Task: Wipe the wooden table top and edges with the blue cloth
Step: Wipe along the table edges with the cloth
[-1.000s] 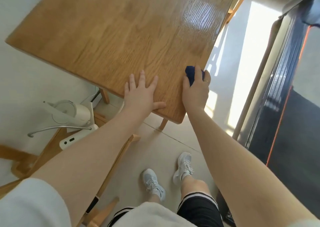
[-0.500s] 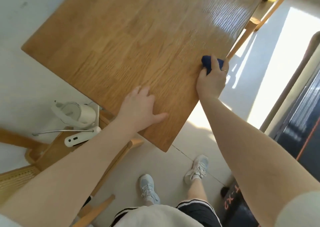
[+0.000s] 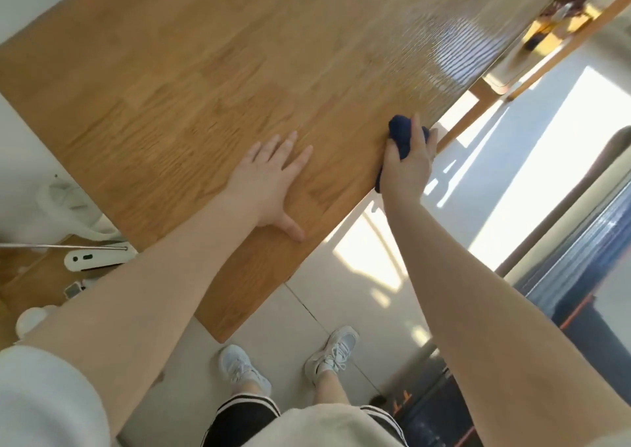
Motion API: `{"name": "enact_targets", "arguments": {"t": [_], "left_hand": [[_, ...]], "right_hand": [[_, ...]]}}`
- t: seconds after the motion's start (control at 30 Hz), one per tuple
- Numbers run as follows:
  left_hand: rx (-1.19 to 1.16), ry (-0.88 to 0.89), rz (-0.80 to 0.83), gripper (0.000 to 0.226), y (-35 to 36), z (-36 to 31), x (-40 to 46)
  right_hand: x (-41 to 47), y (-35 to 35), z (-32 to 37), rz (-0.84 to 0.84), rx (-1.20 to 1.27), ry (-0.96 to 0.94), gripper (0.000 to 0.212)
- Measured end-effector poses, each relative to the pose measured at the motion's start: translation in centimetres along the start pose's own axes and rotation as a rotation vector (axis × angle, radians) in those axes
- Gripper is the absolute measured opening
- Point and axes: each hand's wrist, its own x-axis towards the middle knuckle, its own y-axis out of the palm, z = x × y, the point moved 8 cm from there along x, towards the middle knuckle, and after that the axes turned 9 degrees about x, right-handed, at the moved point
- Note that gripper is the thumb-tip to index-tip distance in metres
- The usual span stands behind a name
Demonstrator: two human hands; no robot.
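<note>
Blue cloth sits bunched at the right-hand edge of the wooden worktop, with the right hand curled over it. That grip is pinching the cloth: fingers wrap over the top of the wad and press it against the rim, and a dark tail of fabric shows below the palm at the edge. The left hand lies flat on the worktop just beside it, fingers spread and straight, thumb pointing toward the near corner, holding nothing. Both forearms reach in from the bottom of the view. Glare from a window brightens the far right part of the wood. Below the near corner, 2 white sneakers stand on the pale tiled floor. To the left, past the worktop's edge, a white appliance rests on a lower wooden surface.
</note>
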Motion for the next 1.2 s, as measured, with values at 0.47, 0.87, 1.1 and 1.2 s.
{"name": "enact_targets", "arguments": {"t": [0.47,0.87,1.1,1.2], "left_hand": [[-0.031,0.012,0.04,0.141,-0.1,0.2,0.1],[-0.21,-0.015,-0.245,0.056,-11.2,-1.4,8.8],[-0.375,0.054,-0.264,0.072,-13.3,-4.2,13.2],[-0.388,0.004,-0.225,0.081,-13.9,-4.6,14.5]], "right_hand": [[-1.4,0.1,-0.1,0.171,-0.03,-0.058,0.055],[0.9,-0.9,0.4,0.179,-0.191,-0.02,0.057],[14.5,-3.9,2.1,0.051,-0.322,0.0,0.056],[17.5,-5.0,2.5,0.083,-0.332,0.035,0.067]]}}
